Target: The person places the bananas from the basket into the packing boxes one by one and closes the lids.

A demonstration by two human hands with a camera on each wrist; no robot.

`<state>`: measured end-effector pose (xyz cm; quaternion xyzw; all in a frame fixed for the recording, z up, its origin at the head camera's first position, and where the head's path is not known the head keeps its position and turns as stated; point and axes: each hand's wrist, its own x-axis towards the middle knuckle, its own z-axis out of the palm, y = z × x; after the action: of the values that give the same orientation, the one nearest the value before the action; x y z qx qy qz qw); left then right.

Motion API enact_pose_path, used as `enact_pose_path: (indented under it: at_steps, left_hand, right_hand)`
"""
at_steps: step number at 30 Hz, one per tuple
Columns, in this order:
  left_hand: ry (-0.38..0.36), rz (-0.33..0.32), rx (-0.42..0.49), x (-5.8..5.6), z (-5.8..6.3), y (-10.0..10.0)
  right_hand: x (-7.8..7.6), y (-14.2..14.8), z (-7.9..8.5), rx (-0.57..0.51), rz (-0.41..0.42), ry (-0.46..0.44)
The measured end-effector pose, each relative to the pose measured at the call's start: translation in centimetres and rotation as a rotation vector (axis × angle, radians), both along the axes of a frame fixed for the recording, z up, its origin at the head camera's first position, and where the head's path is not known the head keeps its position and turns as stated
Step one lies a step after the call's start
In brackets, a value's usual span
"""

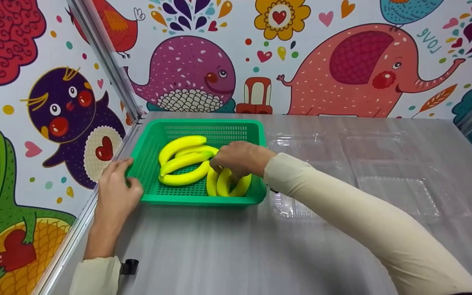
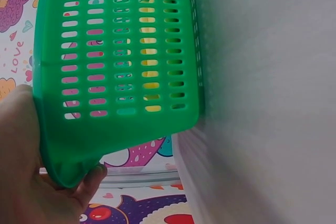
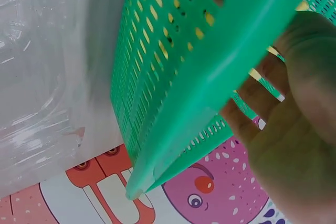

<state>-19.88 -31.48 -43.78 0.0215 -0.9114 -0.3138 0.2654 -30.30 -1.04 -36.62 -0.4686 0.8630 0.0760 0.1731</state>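
Observation:
A green plastic basket [image 1: 203, 200] with slotted walls stands on the table and holds several yellow bananas [image 1: 187, 160]. My left hand [image 1: 117, 186] grips its left rim; in the left wrist view the thumb and fingers [image 2: 93, 181] lie on either side of the rim at a corner. Over the right wall, my right hand [image 1: 240, 159] reaches in, fingers down among the bananas [image 1: 223, 184] at the right end. The right wrist view shows this hand [image 3: 294, 114] beyond the basket rim [image 3: 231, 72], its fingertips hidden. Whether it holds a banana cannot be made out.
Clear plastic boxes [image 1: 400, 196] stand on the table right of the basket, under and beyond my right forearm. A printed wall [image 1: 268, 37] rises behind the table, and another panel [image 1: 10, 106] with a metal frame [image 1: 113, 61] borders the left side.

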Motion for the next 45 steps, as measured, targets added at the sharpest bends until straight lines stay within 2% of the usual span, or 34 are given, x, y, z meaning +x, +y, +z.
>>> enact_pose_path:
  at_steps: [12, 20, 24, 32, 38, 45]
  left_hand:
    - [-0.011, -0.002, 0.007, 0.1, 0.1, -0.1]
    - [-0.031, -0.001, 0.006, -0.1, 0.1, -0.1]
    - [-0.012, -0.001, 0.003, -0.1, 0.1, -0.1]
    - [-0.011, 0.007, 0.001, -0.1, -0.1, -0.1]
    - [-0.015, 0.007, 0.004, -0.4, -0.3, 0.0]
    - [-0.016, 0.017, 0.001, -0.2, -0.2, 0.0]
  right_hand:
    - [-0.4, 1.3, 3.0, -0.227, -0.019, 0.034]
    - [-0.3, 3.7, 4.8, -0.347, -0.069, 0.042]
    - [-0.1, 5.1, 5.3, -0.39, -0.101, 0.069]
    - [0.4, 8.9, 5.1, -0.456, -0.157, 0.073]
    - [1.0, 12.1, 4.1, -0.488, -0.172, 0.101]
    - [1.9, 15.3, 3.0, -0.514, -0.254, 0.101]
